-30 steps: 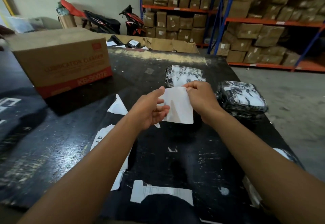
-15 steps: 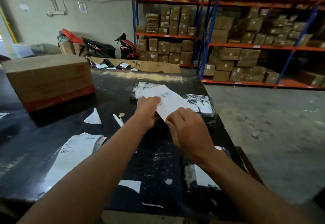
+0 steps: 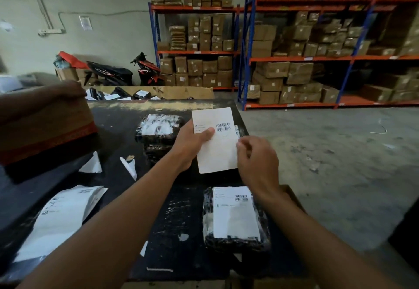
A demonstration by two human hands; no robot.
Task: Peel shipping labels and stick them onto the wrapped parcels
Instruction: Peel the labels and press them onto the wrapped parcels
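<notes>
The left hand (image 3: 192, 144) grips a white shipping label (image 3: 215, 148) by its left edge, thumb pressed on the printed face. It holds the sheet upright above the far right part of the black counter (image 3: 118, 127). The right hand (image 3: 258, 161) has its curled fingertips at the label's right edge; whether they pinch it cannot be told. The label carries two stacked barcodes near the top and some short lines of print too small to read. Below the hands lies a black wrapped parcel (image 3: 226, 243) with a label already stuck on it (image 3: 235, 216), showing a like barcode and illegible text. Beyond the left hand sits a stack of unlabelled parcels (image 3: 158, 130). Peeled backing scraps (image 3: 93, 164) and a long strip of printed labels (image 3: 61, 218) lie to the left, the print unreadable. The cardboard box (image 3: 45, 127) with its red band is blurred, so its lettering cannot be read. Half a second ago the label was tilted low over the parcels with the right hand lying on top of it; now it faces the camera and that hand sits at its side. A blurred arm (image 3: 38, 98) has come to lie over the box top.
</notes>
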